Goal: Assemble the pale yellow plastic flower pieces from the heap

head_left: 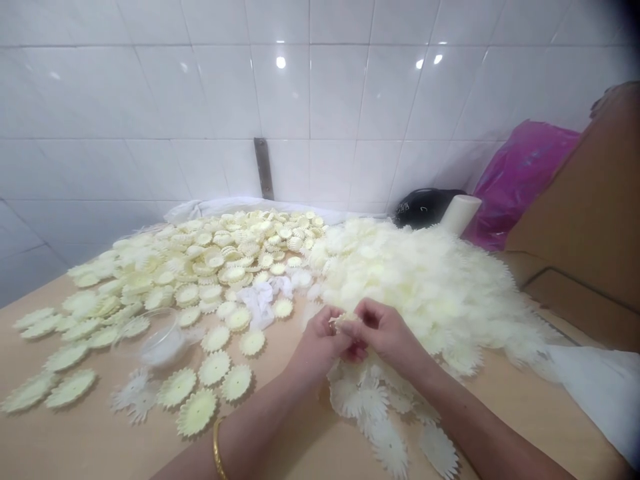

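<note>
I hold a small pale flower piece [344,321] pinched between the fingertips of my left hand [320,340] and my right hand [385,333], both closed on it, just above the table [100,440]. The piece sits at the near edge of the white petal heap [425,287]. A clear shallow dish [163,340] stands to my left among flat yellow discs [215,260]; its contents look whitish, detail unclear. Both forearms angle inward, wrists near each other; a gold bangle [217,447] circles my left wrist.
</note>
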`<state>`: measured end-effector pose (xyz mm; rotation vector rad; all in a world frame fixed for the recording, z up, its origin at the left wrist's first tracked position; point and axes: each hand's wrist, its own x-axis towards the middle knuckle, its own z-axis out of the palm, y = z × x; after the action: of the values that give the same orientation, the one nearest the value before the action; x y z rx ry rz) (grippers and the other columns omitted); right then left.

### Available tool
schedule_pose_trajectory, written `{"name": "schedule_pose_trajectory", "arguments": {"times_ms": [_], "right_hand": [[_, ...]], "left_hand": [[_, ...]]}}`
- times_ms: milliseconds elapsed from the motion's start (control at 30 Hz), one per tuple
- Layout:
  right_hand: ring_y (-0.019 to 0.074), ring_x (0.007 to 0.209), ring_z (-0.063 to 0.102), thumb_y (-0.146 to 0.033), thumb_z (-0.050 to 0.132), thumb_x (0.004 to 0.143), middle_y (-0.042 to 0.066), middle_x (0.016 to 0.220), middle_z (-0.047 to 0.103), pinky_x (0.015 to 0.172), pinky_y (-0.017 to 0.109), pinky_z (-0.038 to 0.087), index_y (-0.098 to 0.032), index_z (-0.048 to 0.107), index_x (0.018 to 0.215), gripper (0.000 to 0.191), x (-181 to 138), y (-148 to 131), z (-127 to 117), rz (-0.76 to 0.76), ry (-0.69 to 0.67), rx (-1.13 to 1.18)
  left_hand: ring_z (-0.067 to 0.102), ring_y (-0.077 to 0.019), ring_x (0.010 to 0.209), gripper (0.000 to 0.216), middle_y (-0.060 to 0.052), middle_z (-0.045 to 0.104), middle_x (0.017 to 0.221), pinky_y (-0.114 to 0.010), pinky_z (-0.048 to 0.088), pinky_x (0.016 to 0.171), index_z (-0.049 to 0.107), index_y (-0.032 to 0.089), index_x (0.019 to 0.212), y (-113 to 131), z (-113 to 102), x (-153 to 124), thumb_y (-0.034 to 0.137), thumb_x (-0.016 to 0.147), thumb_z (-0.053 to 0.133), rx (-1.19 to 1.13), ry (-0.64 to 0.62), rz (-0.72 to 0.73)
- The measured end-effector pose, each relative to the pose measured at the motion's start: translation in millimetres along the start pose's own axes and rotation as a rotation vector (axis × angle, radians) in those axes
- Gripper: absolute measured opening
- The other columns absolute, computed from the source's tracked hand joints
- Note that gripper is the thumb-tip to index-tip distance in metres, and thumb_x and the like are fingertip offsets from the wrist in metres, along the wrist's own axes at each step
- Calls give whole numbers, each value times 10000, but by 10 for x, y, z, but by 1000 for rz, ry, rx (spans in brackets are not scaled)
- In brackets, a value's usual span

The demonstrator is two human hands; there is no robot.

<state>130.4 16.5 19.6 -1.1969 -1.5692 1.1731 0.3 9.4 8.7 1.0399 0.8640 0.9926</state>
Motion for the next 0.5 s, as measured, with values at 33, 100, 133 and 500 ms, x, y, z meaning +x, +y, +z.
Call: {"name": "schedule_pose_trajectory", "arguments": {"times_ms": [33, 100, 133, 500], "right_hand": [[84, 423, 406, -408, 609, 672, -65, 468, 385, 393, 209, 353, -194, 384, 590, 321, 1, 0, -4, -2, 11, -2], [83, 434, 401, -378, 585, 693, -60, 471, 383, 403, 208, 351, -187, 396, 569, 296, 9, 6, -18, -25, 48, -41], [84, 445, 402, -355, 569, 705, -55, 479, 394, 416, 210, 354, -182, 408, 565, 275, 14, 11, -24, -42, 61, -67], [93, 501, 374, -358, 408, 820, -37, 519, 377, 477, 219, 330, -171, 426, 560, 321, 61, 35, -111, -179, -56, -181]], "left_hand": [[587, -135, 544, 279, 6, 590, 556, -277, 468, 588, 470, 158, 795, 10, 10, -9, 197, 612, 677, -10, -13, -7], [599, -139, 566, 344, 2, 603, 588, -286, 474, 616, 474, 162, 827, 28, 23, -25, 179, 578, 711, -35, -23, -22], [603, -140, 575, 349, -4, 608, 603, -287, 476, 623, 474, 164, 831, 33, 24, -29, 192, 581, 716, -52, -22, -30], [606, -129, 519, 140, -60, 618, 577, -225, 474, 544, 421, 165, 798, 62, 22, 9, 230, 775, 543, -241, 62, -148]]}}
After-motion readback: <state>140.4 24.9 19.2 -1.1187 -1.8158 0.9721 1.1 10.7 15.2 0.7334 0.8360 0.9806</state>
